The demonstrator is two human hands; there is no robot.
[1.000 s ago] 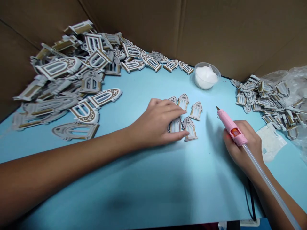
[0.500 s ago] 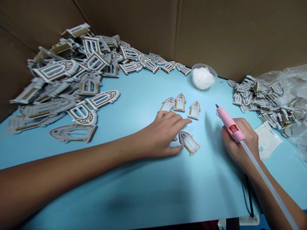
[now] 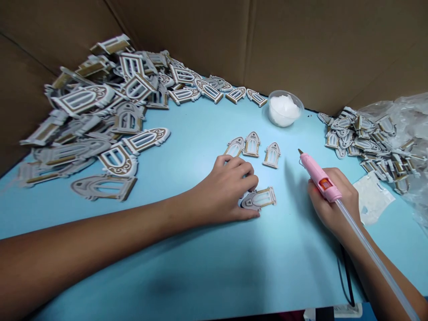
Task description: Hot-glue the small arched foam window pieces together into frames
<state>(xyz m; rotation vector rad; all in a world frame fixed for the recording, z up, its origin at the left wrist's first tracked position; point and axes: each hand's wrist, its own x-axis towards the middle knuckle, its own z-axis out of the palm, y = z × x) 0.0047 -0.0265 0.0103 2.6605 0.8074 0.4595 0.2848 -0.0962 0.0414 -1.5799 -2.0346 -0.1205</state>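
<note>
My left hand (image 3: pixel 234 189) rests on the blue table, its thumb and fingers closed around the arched end of a small window-shaped piece (image 3: pixel 264 198). That piece lies almost sideways, its flat base pointing right. Just beyond the fingers are three more small arched pieces: one partly behind the hand (image 3: pixel 235 147), one beside it (image 3: pixel 251 144) and one a little to the right (image 3: pixel 272 155). My right hand (image 3: pixel 334 196) is wrapped round a pink glue gun (image 3: pixel 321 178), its metal tip pointing up and left. A long clear glue stick (image 3: pixel 368 249) sticks out of its back.
A heap of larger arched window pieces (image 3: pixel 129 118) fills the back left. A clear cup of white material (image 3: pixel 284 109) stands at the back. To the right lie a pile of small pieces (image 3: pixel 368 138), plastic wrap (image 3: pixel 414 120) and a whitish sheet (image 3: pixel 374 198). Cardboard walls (image 3: pixel 200 40) rise behind.
My left thumb and fingers have closed on the small piece, which has turned from slanting downward to lying nearly sideways. My right hand and the glue gun have barely shifted.
</note>
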